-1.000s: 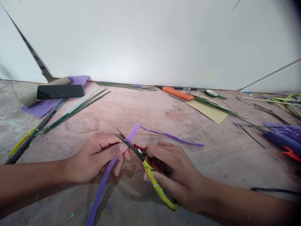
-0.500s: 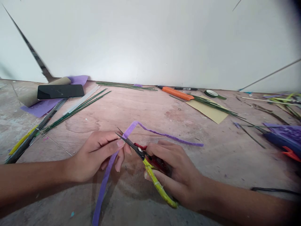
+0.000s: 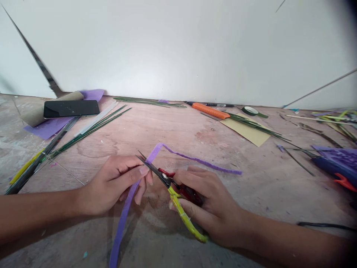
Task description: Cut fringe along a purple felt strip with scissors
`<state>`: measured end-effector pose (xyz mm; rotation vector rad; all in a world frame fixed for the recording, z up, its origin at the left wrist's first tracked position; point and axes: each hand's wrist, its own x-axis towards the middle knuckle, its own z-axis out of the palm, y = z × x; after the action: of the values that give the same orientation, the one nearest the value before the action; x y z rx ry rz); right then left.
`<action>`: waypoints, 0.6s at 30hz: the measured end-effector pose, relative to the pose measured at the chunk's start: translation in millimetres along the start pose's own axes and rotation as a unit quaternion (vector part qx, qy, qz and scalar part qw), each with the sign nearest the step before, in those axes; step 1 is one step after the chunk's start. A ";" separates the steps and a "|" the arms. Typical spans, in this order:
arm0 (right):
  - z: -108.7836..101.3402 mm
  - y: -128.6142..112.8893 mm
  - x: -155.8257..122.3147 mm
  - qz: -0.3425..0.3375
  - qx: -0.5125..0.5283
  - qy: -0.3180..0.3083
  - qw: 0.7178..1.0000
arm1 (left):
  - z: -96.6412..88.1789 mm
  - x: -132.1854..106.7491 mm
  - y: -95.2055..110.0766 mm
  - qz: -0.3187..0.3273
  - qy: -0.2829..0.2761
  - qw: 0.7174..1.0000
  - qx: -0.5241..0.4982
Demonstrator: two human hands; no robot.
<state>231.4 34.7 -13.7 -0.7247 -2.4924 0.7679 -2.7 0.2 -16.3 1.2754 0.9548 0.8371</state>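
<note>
Pinching left hand (image 3: 111, 184): fingers are pressing together on the strip (image 3: 124, 216), thumb lying on top.
Scissors (image 3: 167, 182): right hand (image 3: 209, 208) is gripping them, blades straddling the strip beside the left fingertips.

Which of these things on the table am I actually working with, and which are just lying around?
In hand:
- left hand pinching the purple paper strip
- right hand holding the scissors, blades at the strip

Lying about:
- black phone
- cardboard tube
- green wires
- orange tool
- tape roll
- tan sheet
</note>
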 end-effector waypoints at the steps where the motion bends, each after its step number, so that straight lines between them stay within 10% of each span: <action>1: -0.4 -0.5 0.3 -0.001 0.003 -0.002 1.000 | 0.1 -0.1 0.2 0.001 -0.007 1.000 0.002; 18: -0.6 -3.7 0.4 0.015 0.006 0.003 1.000 | 1.0 1.5 3.4 0.005 -0.005 1.000 0.015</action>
<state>230.1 32.5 -10.9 -0.7608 -2.4738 0.7901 -1.2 1.6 -13.1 1.3091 0.9568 0.8258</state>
